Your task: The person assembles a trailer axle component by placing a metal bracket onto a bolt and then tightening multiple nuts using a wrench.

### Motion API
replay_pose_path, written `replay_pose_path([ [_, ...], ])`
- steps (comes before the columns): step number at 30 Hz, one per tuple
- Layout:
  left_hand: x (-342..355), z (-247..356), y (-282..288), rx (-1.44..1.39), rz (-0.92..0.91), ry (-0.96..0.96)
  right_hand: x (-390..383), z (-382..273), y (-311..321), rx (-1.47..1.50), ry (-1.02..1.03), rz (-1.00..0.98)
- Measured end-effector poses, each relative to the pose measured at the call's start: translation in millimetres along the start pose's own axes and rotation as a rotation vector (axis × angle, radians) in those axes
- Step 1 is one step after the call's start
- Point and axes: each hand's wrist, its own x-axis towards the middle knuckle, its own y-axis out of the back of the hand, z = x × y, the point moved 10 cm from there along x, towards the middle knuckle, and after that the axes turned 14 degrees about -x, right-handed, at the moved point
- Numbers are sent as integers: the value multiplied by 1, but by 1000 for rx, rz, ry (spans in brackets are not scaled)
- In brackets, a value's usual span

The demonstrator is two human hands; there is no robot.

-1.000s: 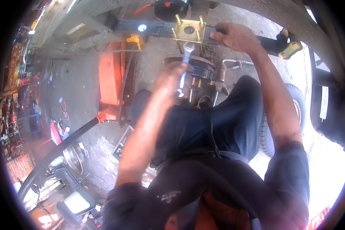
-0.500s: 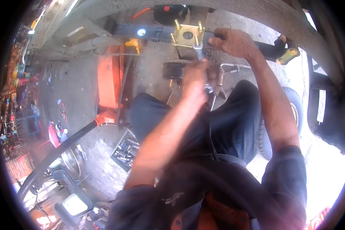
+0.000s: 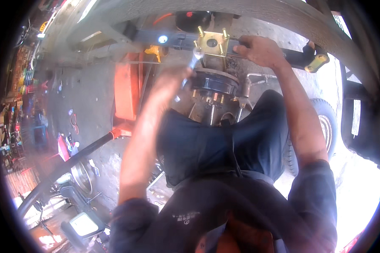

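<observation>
A combination wrench [image 3: 194,61] is in my left hand [image 3: 176,79], which is closed round its shaft and blurred by motion. The wrench's upper end sits at the near left bolt of a gold-coloured square plate [image 3: 222,48]. Upright threaded bolts stand at the plate's corners, around a central hole. To the right of the plate, my right hand [image 3: 261,51] grips the dark bar [image 3: 179,40] under it, fingers curled over the top. Below the plate is a round black drum [image 3: 215,82] with studs pointing toward me.
At the left stands an orange floor jack [image 3: 126,90] with a long black handle [image 3: 71,164]. A tyre [image 3: 325,126] lies at the right, beside my knee. A grey frame beam [image 3: 257,14] arches overhead. Shelves of coloured goods [image 3: 21,109] line the far left.
The wrench and my left hand have moved left, from the plate's near right bolt to its near left one. My right hand keeps its hold on the bar. The drum shows more fully.
</observation>
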Motion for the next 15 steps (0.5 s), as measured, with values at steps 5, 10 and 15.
replay_pose_path([
  [5,-15,-35,-55,-344,-2,30,1,-5,-5,23,-14,-78],
  [10,-5,-27,-99,-606,55,90,10,0,4,27,-10,-110],
  [15,-7,-16,-99,-593,107,-159,19,-5,20,20,5,-141],
])
